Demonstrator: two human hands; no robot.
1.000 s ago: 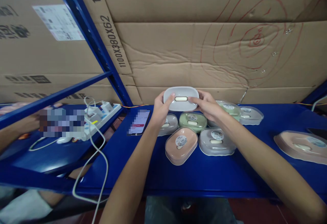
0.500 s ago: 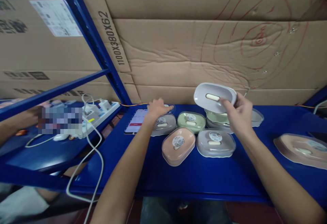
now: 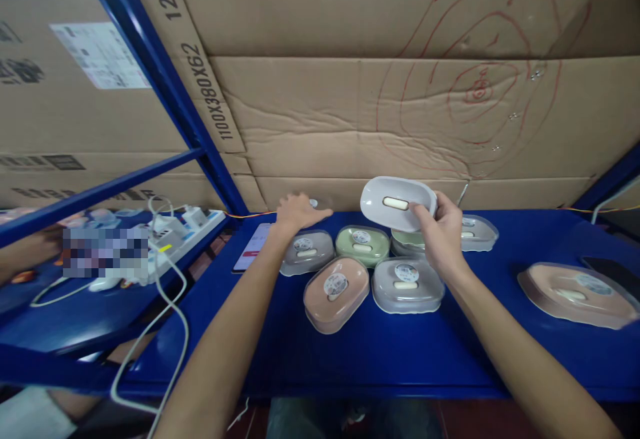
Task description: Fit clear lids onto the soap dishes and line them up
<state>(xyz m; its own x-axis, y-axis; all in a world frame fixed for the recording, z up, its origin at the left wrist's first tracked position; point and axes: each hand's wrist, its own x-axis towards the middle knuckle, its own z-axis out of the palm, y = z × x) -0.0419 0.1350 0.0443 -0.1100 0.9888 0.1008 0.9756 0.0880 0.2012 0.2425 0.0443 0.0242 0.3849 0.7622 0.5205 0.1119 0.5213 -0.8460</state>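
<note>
The right hand (image 3: 440,235) has its grip clamped on a white soap dish (image 3: 397,203), while at nine o'clock the left hand (image 3: 297,214) rests, fingers apart, on a clear lid (image 3: 320,204).

A pixelated patch (image 3: 105,252) hides things by the white power strip (image 3: 193,221); labels on the oval plastic soap boxes (image 3: 336,294) are unreadable

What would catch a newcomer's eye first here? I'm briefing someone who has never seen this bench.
Most striking is the grey soap-box tray held up in the right hand above the blue shelf. Below it sits a cluster of lidded soap boxes, the pink soap box nearest. The left hand rests on a clear lid at the shelf's back.
</note>
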